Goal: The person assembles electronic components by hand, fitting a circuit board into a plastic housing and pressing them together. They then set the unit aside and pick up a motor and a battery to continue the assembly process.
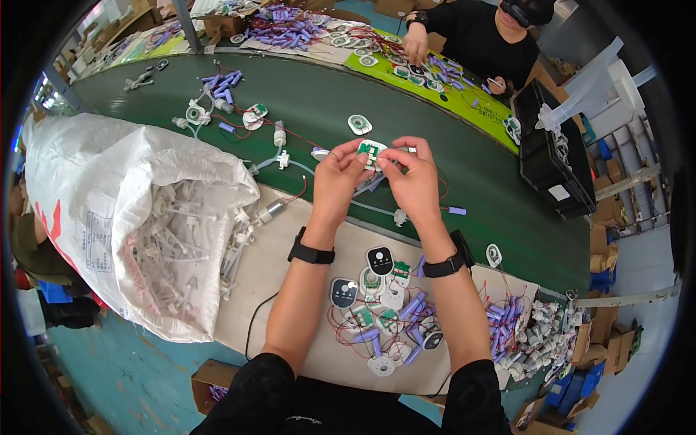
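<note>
Over the green conveyor belt (290, 119), both hands meet at a small white cover with a green circuit board (372, 151) in it. My left hand (334, 187) grips its left side between thumb and fingers. From the right, my right hand (415, 190) is closed on the board's edge, thumb and forefinger pressed together; any wire between them is too small to make out. Just beyond the hands lies another white cover (359, 125). A purple battery (456, 211) rests right of my right hand. Partly hidden beneath the hands runs a clear tube (371, 207) with white fittings.
Between my forearms lie black panels (379, 260), circuit boards, red wires and batteries. A white woven sack (80, 167) of plastic parts stands left. Motors (540, 337) are heaped at right, near a black crate (554, 170). Across the belt, a person (482, 43) handles similar parts.
</note>
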`<state>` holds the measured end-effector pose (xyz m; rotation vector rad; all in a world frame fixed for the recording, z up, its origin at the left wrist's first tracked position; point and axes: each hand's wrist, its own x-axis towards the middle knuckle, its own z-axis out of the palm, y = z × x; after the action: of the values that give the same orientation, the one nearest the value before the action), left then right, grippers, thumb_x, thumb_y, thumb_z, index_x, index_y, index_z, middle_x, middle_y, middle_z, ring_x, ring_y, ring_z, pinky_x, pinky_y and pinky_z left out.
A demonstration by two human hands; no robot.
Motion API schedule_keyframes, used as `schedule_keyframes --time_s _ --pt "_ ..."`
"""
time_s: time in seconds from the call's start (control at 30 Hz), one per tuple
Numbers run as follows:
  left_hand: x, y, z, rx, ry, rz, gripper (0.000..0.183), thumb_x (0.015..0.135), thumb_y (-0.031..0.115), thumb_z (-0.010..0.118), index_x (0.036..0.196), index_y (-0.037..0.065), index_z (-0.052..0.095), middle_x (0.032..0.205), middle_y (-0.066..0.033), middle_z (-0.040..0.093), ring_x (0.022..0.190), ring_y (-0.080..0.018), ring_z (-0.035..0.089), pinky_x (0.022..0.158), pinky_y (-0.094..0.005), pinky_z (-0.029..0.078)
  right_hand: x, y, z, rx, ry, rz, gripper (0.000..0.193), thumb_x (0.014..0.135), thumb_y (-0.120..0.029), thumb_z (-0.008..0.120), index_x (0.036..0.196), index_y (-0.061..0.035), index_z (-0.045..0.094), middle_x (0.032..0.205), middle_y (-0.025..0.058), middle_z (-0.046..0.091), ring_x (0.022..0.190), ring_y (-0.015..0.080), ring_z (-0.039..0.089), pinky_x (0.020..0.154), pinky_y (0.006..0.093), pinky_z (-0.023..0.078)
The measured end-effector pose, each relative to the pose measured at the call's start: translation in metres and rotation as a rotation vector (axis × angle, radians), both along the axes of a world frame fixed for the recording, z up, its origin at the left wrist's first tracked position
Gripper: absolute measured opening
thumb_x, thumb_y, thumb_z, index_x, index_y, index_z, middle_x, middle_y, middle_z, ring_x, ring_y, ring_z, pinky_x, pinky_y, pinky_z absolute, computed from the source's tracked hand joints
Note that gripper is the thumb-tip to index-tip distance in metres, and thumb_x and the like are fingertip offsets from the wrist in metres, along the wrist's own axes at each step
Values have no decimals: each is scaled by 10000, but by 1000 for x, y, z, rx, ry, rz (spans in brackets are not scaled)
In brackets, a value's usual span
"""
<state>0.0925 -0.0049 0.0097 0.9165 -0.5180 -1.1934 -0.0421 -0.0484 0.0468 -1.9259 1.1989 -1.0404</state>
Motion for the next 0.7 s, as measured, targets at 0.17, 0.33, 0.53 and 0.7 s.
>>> schedule_keyframes --time_s 0.17,0.33,0.53,0.7 --pt "-5 -1 -1 -23 -31 18 319 992 65 621 1294 -29 576 1103 -84 699 961 -112 676 804 -239 588 -4 -8 -7 -163 68 14 137 829 -58 748 962 -49 774 1253 71 626 911 206 646 837 329 522" --pt "-5 -1 -1 -40 -38 75 271 991 49 616 1249 -27 590 1107 -87 700 956 -115 673 808 -247 586 5 -3 -3 -54 45 8 136 847 -62 720 967 -22 771 1316 81 658 1062 232 681 921 326 520" --pt "-2 -3 -3 -13 -18 63 289 992 43 616 1268 -34 576 1154 -107 693 1028 -145 679 862 -266 594 11 -3 -4 89 -78 1 139 863 -50 695 967 14 761 1288 71 693 1044 202 683 919 308 521" --pt "-3 -1 -3 -31 -73 82 283 993 45 616 1263 -32 581 1137 -96 695 1009 -134 677 847 -262 592 18 4 -3 -9 -29 -18 145 859 -28 685 975 21 757 1273 66 703 1001 202 696 873 306 535"
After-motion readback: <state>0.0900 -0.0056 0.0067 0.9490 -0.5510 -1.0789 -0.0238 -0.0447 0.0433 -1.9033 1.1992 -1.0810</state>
